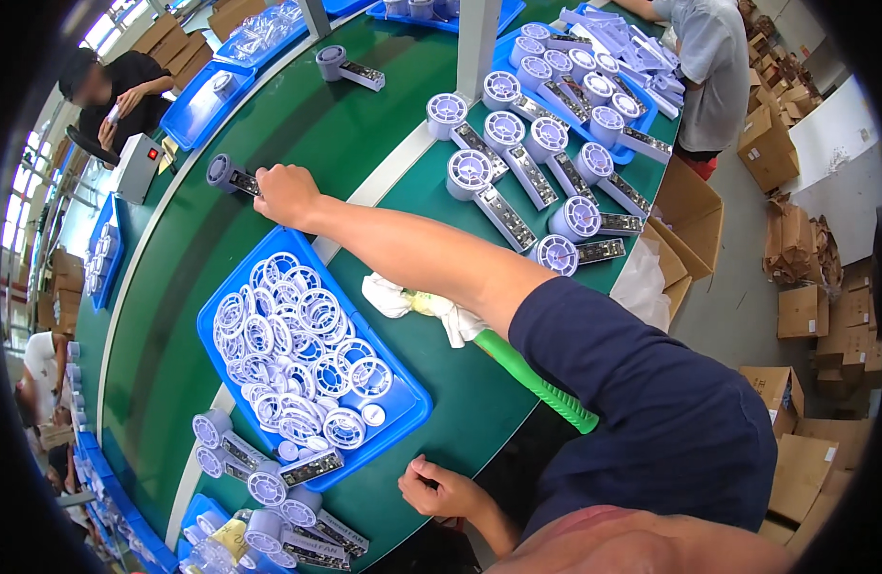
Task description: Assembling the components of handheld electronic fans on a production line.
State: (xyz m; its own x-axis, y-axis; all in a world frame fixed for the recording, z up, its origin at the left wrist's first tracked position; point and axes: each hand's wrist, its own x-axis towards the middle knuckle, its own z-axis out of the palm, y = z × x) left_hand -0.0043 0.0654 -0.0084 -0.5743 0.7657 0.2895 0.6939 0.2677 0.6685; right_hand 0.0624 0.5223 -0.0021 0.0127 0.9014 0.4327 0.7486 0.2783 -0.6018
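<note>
My right hand [288,196] reaches across to the green conveyor belt, its fingers closed on the handle end of a handheld fan body [221,172]. That fan body has a round pale head and a dark circuit board showing in its handle. Below my right forearm lies a blue tray [417,407] heaped with white ring-shaped fan covers [319,312]. Close to the table's near edge, my left hand [441,490] is loosely curled, with nothing visible in it. Several more fan bodies [312,466] rest by the tray's lower corner.
Many fan bodies [503,215] crowd the table beyond my right arm, near a metal post [476,53]. A white cloth [451,314] and a green-handled tool [541,383] lie under that arm. Another fan body [350,69] sits farther up the belt. Co-workers and cardboard boxes [803,311] surround the table.
</note>
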